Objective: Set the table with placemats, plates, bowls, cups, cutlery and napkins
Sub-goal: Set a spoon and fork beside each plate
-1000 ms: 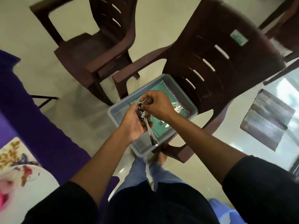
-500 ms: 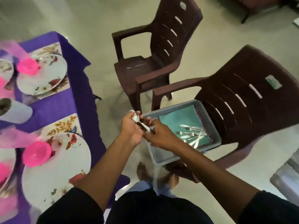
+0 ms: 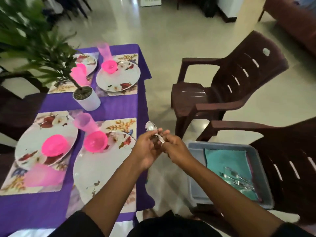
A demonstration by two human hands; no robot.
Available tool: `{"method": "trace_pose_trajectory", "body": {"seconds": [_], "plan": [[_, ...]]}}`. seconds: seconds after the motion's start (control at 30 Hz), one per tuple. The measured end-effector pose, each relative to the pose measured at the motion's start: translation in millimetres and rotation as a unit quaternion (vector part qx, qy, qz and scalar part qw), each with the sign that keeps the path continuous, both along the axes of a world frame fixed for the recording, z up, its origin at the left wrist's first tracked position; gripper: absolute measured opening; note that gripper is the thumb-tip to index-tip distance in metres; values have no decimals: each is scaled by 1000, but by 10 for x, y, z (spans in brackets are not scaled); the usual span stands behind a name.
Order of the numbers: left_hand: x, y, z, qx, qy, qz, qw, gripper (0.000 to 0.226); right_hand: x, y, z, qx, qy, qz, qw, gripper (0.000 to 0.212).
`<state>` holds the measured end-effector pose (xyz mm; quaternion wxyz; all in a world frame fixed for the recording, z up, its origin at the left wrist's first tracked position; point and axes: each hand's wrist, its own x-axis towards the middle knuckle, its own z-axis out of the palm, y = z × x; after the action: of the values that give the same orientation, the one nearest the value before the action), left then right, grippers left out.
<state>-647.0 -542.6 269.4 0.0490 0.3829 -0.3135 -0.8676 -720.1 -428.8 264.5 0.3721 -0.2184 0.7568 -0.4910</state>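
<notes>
In the middle of the frame, both hands, left hand (image 3: 145, 149) and right hand (image 3: 174, 149), pinch shiny metal spoons (image 3: 151, 127) beside the purple-clothed counter (image 3: 118, 106). No writing is readable. Smooth round plates (image 3: 118, 77) hold pink plastic bowls (image 3: 95, 141).

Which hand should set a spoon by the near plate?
Left, probably. The left hand is over the table edge beside the near plate and holds the spoons. The right hand is on the tray side, pinching one handle.

plates (image 3: 118, 77) 4 | bowls (image 3: 95, 141) 3 | cups (image 3: 85, 124) 4 | chairs (image 3: 227, 86) 2
</notes>
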Motion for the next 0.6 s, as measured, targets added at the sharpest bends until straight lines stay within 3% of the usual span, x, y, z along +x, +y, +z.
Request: {"method": "trace_pose_trajectory", "body": {"seconds": [0.2,0.3,0.37,0.47,0.6], "plan": [[497,-560,-147,-90,22,29,995,29,326,-662,88,-15,-3,-28,999,33],[706,-854,-187,-117,20,34,992,29,509,-946,37,-8,23,-7,1000,18],[852,-1023,-207,-126,17,46,991,28,581,-1107,-60,15,128,18,992,8],[1071,-1191,-203,-128,17,70,989,23,647,-1319,-130,46,238,73,968,15],[1317,-1347,-231,-118,10,87,989,20,706,-1575,-128,27,196,136,971,8]]}}
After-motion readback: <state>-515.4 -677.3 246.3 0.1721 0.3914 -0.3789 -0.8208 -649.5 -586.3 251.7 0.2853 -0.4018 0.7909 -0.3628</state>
